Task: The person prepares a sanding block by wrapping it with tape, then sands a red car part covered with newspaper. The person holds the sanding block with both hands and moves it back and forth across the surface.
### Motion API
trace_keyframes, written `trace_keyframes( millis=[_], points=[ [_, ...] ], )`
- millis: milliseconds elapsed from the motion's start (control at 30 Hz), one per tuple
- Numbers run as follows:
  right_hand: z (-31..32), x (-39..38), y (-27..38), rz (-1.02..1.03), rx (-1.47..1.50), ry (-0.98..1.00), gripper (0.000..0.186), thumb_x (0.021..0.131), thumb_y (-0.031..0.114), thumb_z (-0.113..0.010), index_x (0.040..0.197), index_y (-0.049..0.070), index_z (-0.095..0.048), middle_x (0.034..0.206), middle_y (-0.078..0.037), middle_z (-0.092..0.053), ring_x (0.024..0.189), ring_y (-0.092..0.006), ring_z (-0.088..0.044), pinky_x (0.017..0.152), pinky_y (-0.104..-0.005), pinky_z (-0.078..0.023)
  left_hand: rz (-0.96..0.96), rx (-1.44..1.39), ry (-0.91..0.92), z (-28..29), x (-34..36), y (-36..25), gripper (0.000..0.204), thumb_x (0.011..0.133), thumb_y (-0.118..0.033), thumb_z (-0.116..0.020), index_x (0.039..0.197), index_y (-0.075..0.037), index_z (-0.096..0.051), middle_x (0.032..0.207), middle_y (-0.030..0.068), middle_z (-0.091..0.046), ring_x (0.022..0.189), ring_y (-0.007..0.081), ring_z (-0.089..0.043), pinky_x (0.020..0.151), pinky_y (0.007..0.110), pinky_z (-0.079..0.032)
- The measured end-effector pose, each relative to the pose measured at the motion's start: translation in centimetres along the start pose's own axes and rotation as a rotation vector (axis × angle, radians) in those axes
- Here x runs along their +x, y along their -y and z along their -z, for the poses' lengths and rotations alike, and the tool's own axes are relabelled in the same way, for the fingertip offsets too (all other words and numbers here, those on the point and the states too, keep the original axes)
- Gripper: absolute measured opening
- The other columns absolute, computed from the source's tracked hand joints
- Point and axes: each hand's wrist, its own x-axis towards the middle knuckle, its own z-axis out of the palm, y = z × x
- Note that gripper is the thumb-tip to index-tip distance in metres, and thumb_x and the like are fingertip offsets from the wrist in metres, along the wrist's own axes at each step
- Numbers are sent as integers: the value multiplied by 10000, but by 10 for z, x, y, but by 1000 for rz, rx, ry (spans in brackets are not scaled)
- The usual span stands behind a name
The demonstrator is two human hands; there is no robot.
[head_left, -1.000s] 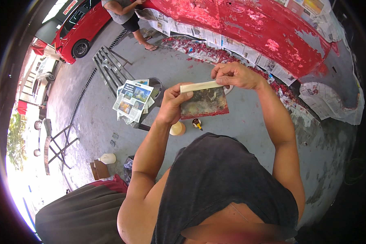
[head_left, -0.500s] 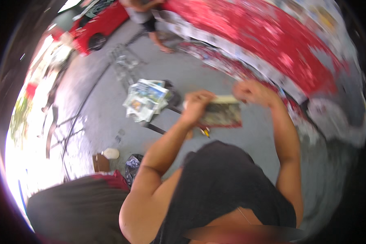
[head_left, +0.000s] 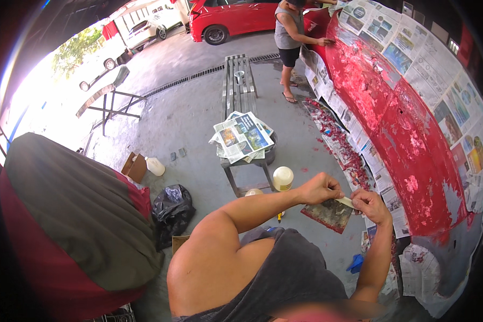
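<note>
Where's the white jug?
In the head view, the white jug is on the floor at left, just right of the brown box.

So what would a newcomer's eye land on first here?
Probably the big red panel, its paint patchy, sweeping down the right side beside newspaper. Then the stained rectangular board, right of lower centre, its pale edge between the left hand and right hand. Lower left, a grey-and-maroon cover bulges large.

Grimy, pale-edged sheet pinched between left hand and right hand.
</note>
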Motion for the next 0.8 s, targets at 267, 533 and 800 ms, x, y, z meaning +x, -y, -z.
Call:
trace_keyframes(
  millis=[267, 533, 800],
  points=[
    [2, -11, -16, -18, 82, 64, 224, 889, 187, -817, 860, -25, -751, 889, -46, -702, 715, -110, -612, 639, -285, -477, -53, 15, 80, 0, -5, 0, 262, 940, -235, -801, 916, 23, -766, 773, 38, -720, 728, 90, -613, 675, 309, -506],
    [3, -14, -21, 34, 259, 20, 220, 799, 120, -901, 885, -27, -762, 898, -70, -699, 717, -123, -629, 621, -269, -486, -66, -57, 236, 5, 9, 3, 258, 994, -236, -742, 935, 15, -747, 823, 10, -708, 794, 65, -589, 713, 293, -487],
    [3, -5, -2, 196, 3, -79, 188, 914, 190, -776, 841, 22, -734, 907, -37, -691, 677, -78, -583, 602, -257, -443, -95, -139, 193, 13, 27, 24, 226, 1004, -222, -713, 1025, -5, -775, 879, 5, -727, 846, 58, -605, 737, 280, -500]
  ],
)
